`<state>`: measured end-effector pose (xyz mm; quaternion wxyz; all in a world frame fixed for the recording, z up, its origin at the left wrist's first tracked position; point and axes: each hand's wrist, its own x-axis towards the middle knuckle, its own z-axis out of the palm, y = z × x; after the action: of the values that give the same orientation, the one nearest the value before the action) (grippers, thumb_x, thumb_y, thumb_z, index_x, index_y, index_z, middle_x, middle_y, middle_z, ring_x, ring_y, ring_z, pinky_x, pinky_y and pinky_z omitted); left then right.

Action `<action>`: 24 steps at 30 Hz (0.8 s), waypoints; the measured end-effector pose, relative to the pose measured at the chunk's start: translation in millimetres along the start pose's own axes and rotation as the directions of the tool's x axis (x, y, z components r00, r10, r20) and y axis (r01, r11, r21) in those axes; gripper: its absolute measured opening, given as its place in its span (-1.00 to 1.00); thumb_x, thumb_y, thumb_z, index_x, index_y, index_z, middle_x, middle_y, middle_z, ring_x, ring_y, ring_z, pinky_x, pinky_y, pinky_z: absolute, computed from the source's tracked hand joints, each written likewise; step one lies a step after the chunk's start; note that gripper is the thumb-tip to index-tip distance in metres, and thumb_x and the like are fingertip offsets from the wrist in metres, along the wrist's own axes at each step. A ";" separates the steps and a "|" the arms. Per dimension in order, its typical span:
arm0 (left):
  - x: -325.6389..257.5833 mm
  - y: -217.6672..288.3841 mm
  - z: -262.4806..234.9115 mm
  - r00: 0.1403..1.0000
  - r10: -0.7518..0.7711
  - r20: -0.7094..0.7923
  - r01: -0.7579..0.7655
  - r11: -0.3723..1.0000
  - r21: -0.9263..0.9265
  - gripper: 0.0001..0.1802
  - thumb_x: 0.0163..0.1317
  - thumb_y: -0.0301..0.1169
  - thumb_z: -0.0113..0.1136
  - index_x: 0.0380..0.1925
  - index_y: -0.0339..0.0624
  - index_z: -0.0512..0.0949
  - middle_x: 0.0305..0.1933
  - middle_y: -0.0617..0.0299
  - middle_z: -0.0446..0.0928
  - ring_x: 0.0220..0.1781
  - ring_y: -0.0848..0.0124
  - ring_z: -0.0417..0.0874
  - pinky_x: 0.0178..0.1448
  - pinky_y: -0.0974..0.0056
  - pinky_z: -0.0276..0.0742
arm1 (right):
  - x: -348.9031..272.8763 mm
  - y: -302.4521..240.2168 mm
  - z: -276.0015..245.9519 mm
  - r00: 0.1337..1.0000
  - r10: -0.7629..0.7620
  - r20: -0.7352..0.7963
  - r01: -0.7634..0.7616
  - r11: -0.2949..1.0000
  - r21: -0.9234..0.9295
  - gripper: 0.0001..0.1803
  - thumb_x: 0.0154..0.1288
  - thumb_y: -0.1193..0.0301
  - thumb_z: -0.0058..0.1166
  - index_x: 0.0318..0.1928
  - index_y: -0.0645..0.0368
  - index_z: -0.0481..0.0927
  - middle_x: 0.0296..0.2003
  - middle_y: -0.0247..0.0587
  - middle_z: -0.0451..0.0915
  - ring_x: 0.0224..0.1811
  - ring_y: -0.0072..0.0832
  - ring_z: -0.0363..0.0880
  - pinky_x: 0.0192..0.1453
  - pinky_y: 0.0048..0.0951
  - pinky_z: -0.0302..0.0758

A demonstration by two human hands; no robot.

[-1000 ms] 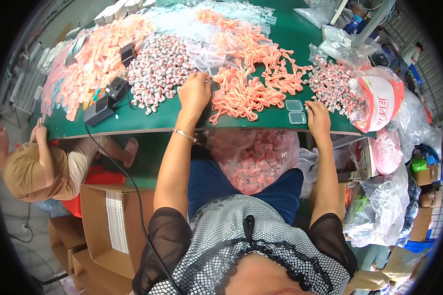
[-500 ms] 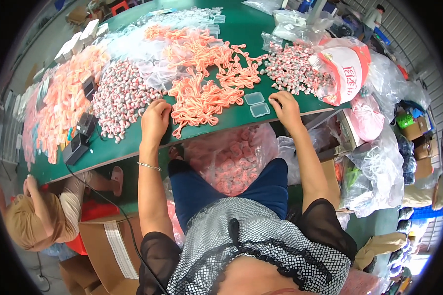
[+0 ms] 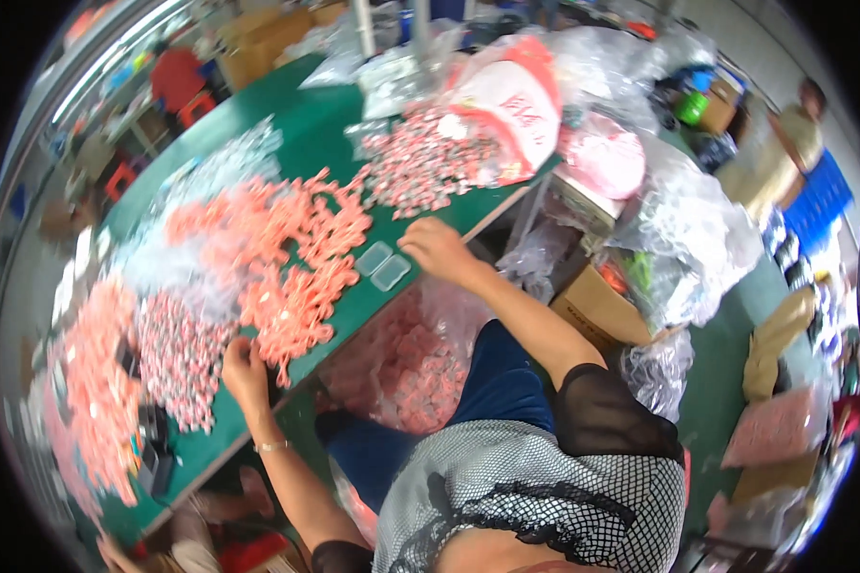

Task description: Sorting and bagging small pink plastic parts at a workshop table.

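My left hand (image 3: 246, 371) is at the table's front edge, fingers curled together, between a heap of small grey-and-pink pieces (image 3: 186, 358) and a pile of looped orange cords (image 3: 291, 310). Whatever its fingertips may hold is hidden. Farther right, my right hand (image 3: 437, 250) has its fingers bent inward, the tips close beside a small clear plastic case (image 3: 384, 266). That case lies open and flat, its two halves side by side. I cannot make out anything in the right fingers. Beyond this hand spreads a second heap of grey-and-pink pieces (image 3: 420, 164).
A white-and-red bag (image 3: 511, 110) lies behind the right heap. Translucent bags (image 3: 205, 267) and orange pieces (image 3: 96, 372) cover the left of the green table (image 3: 306, 105). Under the table is a bag of pink pieces (image 3: 416, 368). Another person (image 3: 788, 143) stands at the far right.
The whole view has turned toward the right, so the table slants and appears farther left. Both hands stay near the table edge, the right one still by the open case.
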<state>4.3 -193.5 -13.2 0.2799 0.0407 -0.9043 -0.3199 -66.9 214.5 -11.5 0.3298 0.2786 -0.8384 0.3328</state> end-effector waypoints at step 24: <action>-28.8 175.9 93.7 0.964 0.188 0.189 -0.088 0.893 -0.441 -0.87 0.13 -0.40 0.30 -0.38 -0.23 0.62 -0.35 0.05 0.62 -0.29 0.10 0.63 -0.18 0.10 0.53 | 13.9 -27.3 -13.3 0.942 0.281 0.186 -0.317 0.925 0.209 -0.89 0.14 0.50 0.24 -0.29 0.20 0.62 -0.40 -0.18 0.57 -0.36 -0.34 0.59 -0.31 -0.38 0.51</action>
<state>-2.8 5.2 18.9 0.1992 -0.1233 -0.8383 -0.4923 -52.0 204.0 16.4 0.1746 0.2088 -0.8484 0.4541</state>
